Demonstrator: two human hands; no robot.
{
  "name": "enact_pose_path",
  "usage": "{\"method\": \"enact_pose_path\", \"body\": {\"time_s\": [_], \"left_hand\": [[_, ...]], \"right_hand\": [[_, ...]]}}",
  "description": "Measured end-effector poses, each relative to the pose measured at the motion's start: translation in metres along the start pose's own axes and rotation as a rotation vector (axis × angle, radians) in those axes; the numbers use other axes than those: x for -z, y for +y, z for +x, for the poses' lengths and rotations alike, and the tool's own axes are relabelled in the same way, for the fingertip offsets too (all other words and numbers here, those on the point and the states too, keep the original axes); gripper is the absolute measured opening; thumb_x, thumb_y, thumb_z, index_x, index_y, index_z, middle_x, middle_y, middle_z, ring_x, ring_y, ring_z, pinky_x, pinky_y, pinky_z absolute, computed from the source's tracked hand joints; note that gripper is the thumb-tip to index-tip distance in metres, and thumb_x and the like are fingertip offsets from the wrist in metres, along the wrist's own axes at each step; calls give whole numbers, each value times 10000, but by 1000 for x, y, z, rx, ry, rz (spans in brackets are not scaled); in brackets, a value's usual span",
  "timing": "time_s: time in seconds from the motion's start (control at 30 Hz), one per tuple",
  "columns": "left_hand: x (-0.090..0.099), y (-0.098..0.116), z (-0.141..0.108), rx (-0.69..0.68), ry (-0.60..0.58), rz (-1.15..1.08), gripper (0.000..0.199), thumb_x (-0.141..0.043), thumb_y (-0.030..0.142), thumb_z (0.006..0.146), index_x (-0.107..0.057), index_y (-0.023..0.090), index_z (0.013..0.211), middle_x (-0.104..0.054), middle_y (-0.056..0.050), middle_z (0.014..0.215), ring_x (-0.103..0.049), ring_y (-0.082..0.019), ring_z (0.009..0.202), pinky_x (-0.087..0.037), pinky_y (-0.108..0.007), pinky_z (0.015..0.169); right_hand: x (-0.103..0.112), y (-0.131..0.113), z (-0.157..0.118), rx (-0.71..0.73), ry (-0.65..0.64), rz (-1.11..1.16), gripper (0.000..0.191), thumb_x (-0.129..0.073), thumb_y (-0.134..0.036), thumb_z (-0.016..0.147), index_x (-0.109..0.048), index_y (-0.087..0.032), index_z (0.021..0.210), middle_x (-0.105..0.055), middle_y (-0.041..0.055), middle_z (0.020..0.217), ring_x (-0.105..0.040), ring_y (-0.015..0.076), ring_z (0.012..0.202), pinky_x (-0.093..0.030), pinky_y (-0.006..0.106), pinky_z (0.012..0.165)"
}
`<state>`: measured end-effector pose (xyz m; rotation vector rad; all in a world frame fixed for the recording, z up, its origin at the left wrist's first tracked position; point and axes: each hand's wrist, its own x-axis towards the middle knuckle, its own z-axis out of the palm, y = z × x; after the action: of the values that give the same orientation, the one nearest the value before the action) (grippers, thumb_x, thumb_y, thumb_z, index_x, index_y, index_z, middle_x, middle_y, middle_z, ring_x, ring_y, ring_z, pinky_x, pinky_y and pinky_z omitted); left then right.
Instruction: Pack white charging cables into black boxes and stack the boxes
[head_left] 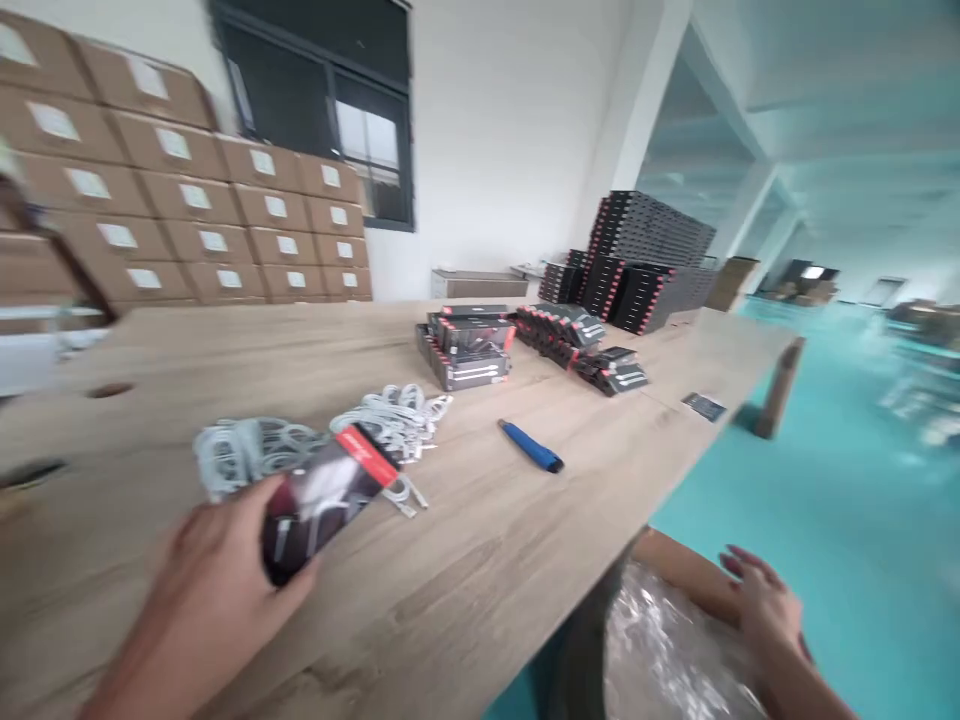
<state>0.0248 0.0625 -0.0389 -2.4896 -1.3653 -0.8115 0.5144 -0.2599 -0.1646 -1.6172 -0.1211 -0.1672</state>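
In my left hand (232, 580) is a small black-and-red cable box (330, 500) with a clear or glossy front, tilted above the table. Fingers and thumb close around its lower end. Just behind it lie bundles of coiled white cables (394, 415) on the wooden table (465, 560). My right hand (769, 605) hangs over the edge of an open carton (686, 570) beside the table. Its fingers look loosely spread, with nothing visible in them. Crumpled clear plastic (667, 650) fills the carton. A blue utility knife (531, 446) rests on the tabletop.
Small black boxes (472, 350) stand stacked mid-table, with more boxes (619, 375) lying in a row to their right. Taller black stacks (652, 230) rise at the far end. A dark flat item (703, 406) lies near the right edge. Brown cartons (172, 145) are piled against the wall.
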Motion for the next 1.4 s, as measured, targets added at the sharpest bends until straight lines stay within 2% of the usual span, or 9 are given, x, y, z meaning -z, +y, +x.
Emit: {"method": "enact_pose_path", "body": {"time_s": [0.1, 0.17, 0.3, 0.4, 0.47, 0.67, 0.83, 1.07, 1.4], "left_hand": [[10, 6, -4, -71, 70, 36, 566, -565, 329, 802, -398, 171, 1318, -644, -161, 1221, -583, -336, 1170, -265, -524, 1146], [12, 4, -7, -55, 97, 43, 597, -566, 311, 798, -370, 201, 1351, -617, -163, 1286, -571, -335, 1201, -211, -543, 1168], [13, -4, -13, -27, 135, 62, 626, -563, 226, 780, -362, 242, 1373, -582, -147, 1355, -545, -322, 1250, -176, -564, 1175], [15, -14, -17, -5, 145, 75, 659, -555, 153, 754, -362, 243, 1378, -575, -144, 1372, -533, -312, 1270, -166, -575, 1176], [17, -22, -21, 20, 132, 80, 709, -550, 101, 716, -367, 239, 1386, -563, -148, 1393, -518, -311, 1291, -153, -581, 1180], [18, -14, -25, -3, 65, 49, 808, -571, 68, 678, -393, 258, 1444, -462, -139, 1526, -442, -329, 1386, -24, -594, 1205], [18, 11, -20, -40, -15, -65, 804, -586, 107, 706, -390, 264, 1470, -534, -115, 1491, -478, -315, 1369, 51, -549, 1219], [19, 3, -21, 3, -1, -161, 769, -600, 88, 671, -470, 279, 1405, -602, -70, 1420, -521, -287, 1345, -77, -507, 1241], [23, 2, -19, -18, -50, -212, 651, -670, 138, 716, -498, 290, 1325, -651, -56, 1340, -568, -267, 1289, -18, -490, 1251]], "right_hand": [[-73, -64, -14, -17, -85, 255, 316, -706, -366, 638, -769, -207, 903, -724, 52, 765, -659, 199, 676, -455, 294, 555], [-126, -117, -53, 77, -365, 415, 380, -746, -427, 698, -769, -202, 1004, -733, 55, 832, -657, 188, 717, -449, 282, 587], [-225, -203, -164, 275, -1149, 481, 538, -569, -657, 868, -765, -203, 1082, -754, 86, 916, -662, 214, 777, -486, 324, 674], [-282, -225, -240, 230, -1563, 478, 535, -616, -655, 848, -727, -238, 1164, -753, 57, 1028, -671, 224, 889, -503, 322, 742], [-304, -220, -278, 166, -1689, 491, 491, -679, -636, 805, -754, -209, 1036, -750, 33, 932, -662, 220, 858, -507, 320, 756], [-293, -181, -326, 133, -1642, 531, 415, -587, -560, 916, -725, -189, 1041, -737, 31, 952, -655, 234, 913, -502, 345, 861], [-277, -186, -326, 285, -1698, 474, 345, -575, -484, 948, -733, -194, 1050, -741, 29, 978, -658, 238, 941, -506, 336, 857], [-280, -191, -315, 114, -1831, 542, 312, -591, -404, 915, -750, -243, 1130, -754, 21, 997, -686, 231, 927, -550, 351, 823], [-280, -189, -312, 169, -1890, 508, 320, -571, -133, 764, -746, -216, 1019, -729, -9, 921, -665, 199, 882, -520, 320, 853]]}}
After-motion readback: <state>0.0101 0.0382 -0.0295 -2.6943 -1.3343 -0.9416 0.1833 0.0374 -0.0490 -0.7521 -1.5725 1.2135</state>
